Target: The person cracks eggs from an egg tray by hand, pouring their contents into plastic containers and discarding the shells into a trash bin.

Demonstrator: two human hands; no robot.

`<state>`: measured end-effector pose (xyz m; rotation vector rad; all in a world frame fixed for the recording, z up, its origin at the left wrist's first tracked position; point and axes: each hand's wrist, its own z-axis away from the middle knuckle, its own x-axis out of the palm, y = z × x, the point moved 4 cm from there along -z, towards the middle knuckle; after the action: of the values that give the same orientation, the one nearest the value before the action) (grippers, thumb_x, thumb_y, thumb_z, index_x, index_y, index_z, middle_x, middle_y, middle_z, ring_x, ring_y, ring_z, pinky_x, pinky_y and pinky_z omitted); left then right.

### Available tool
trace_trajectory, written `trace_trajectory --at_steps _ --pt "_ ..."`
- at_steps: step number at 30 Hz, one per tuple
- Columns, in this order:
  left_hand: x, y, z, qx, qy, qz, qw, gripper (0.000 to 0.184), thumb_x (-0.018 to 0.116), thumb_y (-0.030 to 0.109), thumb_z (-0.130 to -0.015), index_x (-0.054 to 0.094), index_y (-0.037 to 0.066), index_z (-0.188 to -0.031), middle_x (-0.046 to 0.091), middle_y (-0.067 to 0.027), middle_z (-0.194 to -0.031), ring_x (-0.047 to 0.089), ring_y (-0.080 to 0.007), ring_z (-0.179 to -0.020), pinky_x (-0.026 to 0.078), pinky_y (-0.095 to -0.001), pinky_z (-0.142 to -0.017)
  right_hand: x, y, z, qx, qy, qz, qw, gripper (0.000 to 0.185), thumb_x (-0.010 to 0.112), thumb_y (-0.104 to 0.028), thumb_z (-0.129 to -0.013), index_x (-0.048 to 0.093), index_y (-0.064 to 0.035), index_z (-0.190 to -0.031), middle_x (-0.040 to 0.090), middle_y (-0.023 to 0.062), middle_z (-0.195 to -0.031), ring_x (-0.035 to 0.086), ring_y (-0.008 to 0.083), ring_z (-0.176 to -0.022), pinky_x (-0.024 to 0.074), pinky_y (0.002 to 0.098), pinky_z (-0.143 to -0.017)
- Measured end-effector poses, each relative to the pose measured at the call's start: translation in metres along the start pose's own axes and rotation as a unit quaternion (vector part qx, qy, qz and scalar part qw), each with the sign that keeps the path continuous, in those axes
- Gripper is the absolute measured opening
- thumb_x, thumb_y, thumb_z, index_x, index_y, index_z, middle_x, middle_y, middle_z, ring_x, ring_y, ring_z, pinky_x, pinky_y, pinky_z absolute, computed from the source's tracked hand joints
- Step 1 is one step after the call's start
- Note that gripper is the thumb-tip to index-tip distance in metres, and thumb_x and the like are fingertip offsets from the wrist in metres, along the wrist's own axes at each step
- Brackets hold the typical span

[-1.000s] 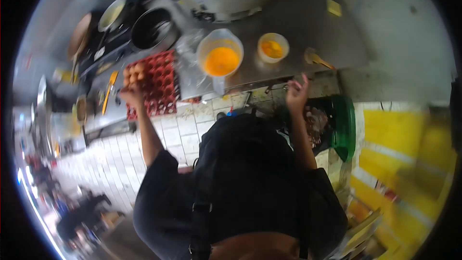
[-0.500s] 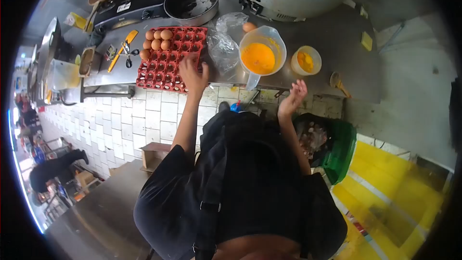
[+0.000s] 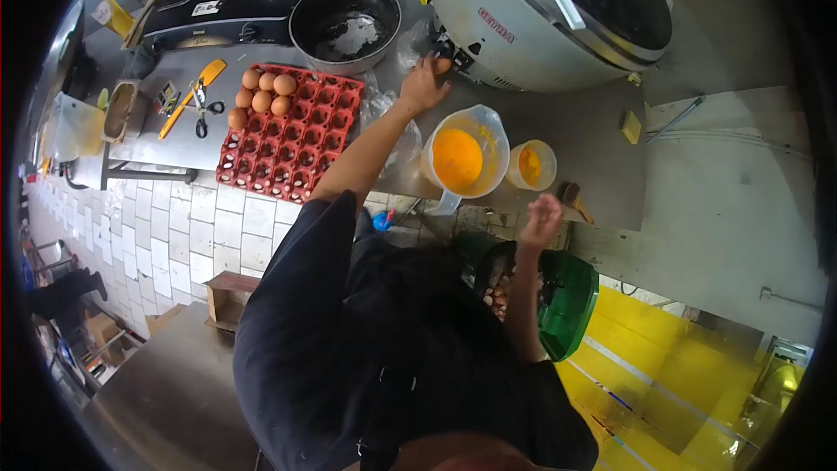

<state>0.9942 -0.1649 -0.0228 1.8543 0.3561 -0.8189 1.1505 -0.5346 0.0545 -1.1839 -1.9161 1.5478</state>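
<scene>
1. Brown oval egg, the lone one: on the steel worktop, right by the base of the big grey rounded cooker w/ red lettering.
2. L hand: arm stretched long, fingers and thumb at the egg, seemingly touching; can't tell from here if it's gripped. I'd cup it w/ light, even fingertip pressure, lift clear of the cooker's knobby front, no squeezing; shell's prob. thin.
3. R hand: loosely half-curled, nothing seen in it, near the worktop's front edge, just below the small translucent tub w/ yellow contents.
4. Btwn the hands: translucent plastic jug w/ orange-yellow liquid, handle toward the person. L forearm passes close; best keep the sleeve off the rim.
5. Crumpled clear plastic bag beside the jug, partly under the L arm; mind snagging it.
6. Farther L: red moulded egg tray, 7 brown eggs at its far-left corner.
</scene>
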Motion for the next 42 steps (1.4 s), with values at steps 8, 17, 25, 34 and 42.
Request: trace_trajectory --at_steps 8,17,25,34,42 --pt "0.027 -0.015 -0.03 -0.051 -0.015 -0.037 0.998 0.068 0.08 0.036 -0.07 0.055 0.006 -0.126 0.059 -0.0154 -0.123 0.06 -0.0341 -0.112 0.051 -0.0436 -0.094 -0.024 0.016 0.101 0.198 0.012 0.025 0.98 0.024 0.059 -0.018 -0.1 0.053 -0.0036 -0.118 0.059 0.0056 -0.109 0.058 0.0119 -0.088 0.0483 0.0268 -0.076" --pt "-0.05 -0.019 0.017 0.072 -0.149 -0.031 0.986 0.045 0.079 0.032 -0.067 0.072 -0.002 -0.096 0.073 -0.0203 -0.086 0.072 -0.0359 -0.085 0.057 -0.0436 -0.083 -0.038 0.024 0.098 0.216 -0.084 0.075 0.97 0.025 0.06 -0.016 -0.1 0.054 -0.0012 -0.119 0.059 0.0053 -0.104 0.059 0.0122 -0.085 0.0478 0.0249 -0.076" --pt "-0.161 0.159 0.028 0.141 -0.205 0.062 0.967 0.043 0.082 0.023 -0.067 0.072 0.0 -0.102 0.074 -0.0173 -0.092 0.073 -0.0277 -0.086 0.057 -0.0363 -0.08 -0.008 -0.035 -0.001 0.146 -0.097 -0.082 0.981 0.034 0.046 -0.033 -0.106 0.056 -0.0062 -0.125 0.066 0.0064 -0.112 0.063 0.011 -0.084 0.0494 0.0254 -0.072" --pt "-0.029 0.278 0.064 0.309 -0.238 -0.037 0.92 0.045 0.082 0.028 -0.066 0.071 0.002 -0.101 0.072 -0.02 -0.091 0.071 -0.0344 -0.086 0.056 -0.0405 -0.077 0.024 -0.026 -0.12 0.305 -0.182 -0.177 0.918 0.069 0.037 -0.063 -0.1 0.047 -0.0074 -0.139 0.065 0.0125 -0.113 0.066 0.0138 -0.074 0.0501 0.0258 -0.068" --pt "0.017 0.291 0.077 0.268 -0.351 0.031 0.897 0.054 0.078 0.037 -0.069 0.068 0.005 -0.111 0.072 -0.0189 -0.088 0.071 -0.0331 -0.081 0.055 -0.0404 -0.078 0.008 0.032 -0.129 0.112 -0.124 -0.005 0.986 0.054 0.042 -0.05 -0.103 0.06 -0.0004 -0.117 0.068 0.0132 -0.106 0.064 0.0263 -0.101 0.0482 0.0385 -0.09"
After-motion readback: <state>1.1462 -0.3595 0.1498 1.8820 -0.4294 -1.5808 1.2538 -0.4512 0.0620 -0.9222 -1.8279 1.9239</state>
